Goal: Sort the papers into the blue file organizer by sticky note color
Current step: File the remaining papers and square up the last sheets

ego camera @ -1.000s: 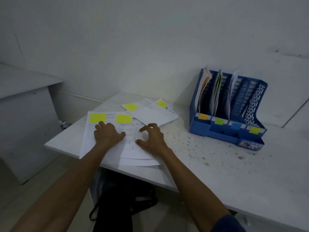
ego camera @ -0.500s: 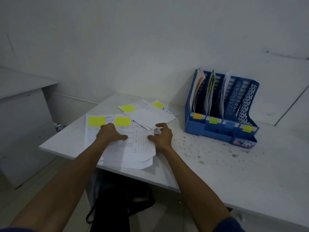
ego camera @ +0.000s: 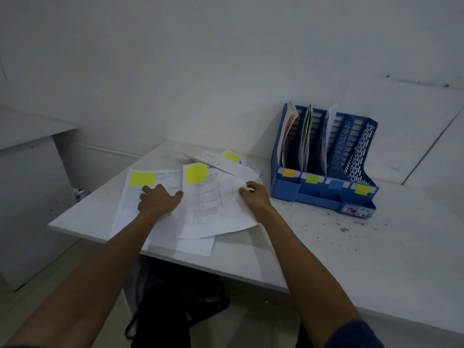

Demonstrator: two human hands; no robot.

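Nearest the camera, under the tabletop edge, a dark bag [ego camera: 173,312] with a looped strap sits on a pale tiled floor. The tabletop [ego camera: 326,247] is a flat white laminate slab with a square front edge; its right half is speckled with dark flecks and grit.

Left hand [ego camera: 158,201] lies palm down, fingers spread and unclenched, pressing flat on the left printed sheet [ego camera: 130,204], which bears a yellow sticky note [ego camera: 142,178] at its top. Right hand [ego camera: 255,197] pinches the right edge of the middle printed sheet [ego camera: 216,209] between thumb and fingers; that sheet appears to be lifted slightly on that side, though the dim light makes this uncertain. It carries its own yellow sticky note [ego camera: 196,173]. More loose sheets fan out behind, one with a small yellow note [ego camera: 231,156].

Further right stands the blue file organizer [ego camera: 351,156], rigid plastic with perforated slotted walls and four upright compartments. Front tabs run orange, green, blue, yellow from left to right. The three left compartments hold papers; the yellow-tabbed one shows none.

Behind: plain matte white wall [ego camera: 200,59]. At far left, a grey-white cabinet [ego camera: 25,172].
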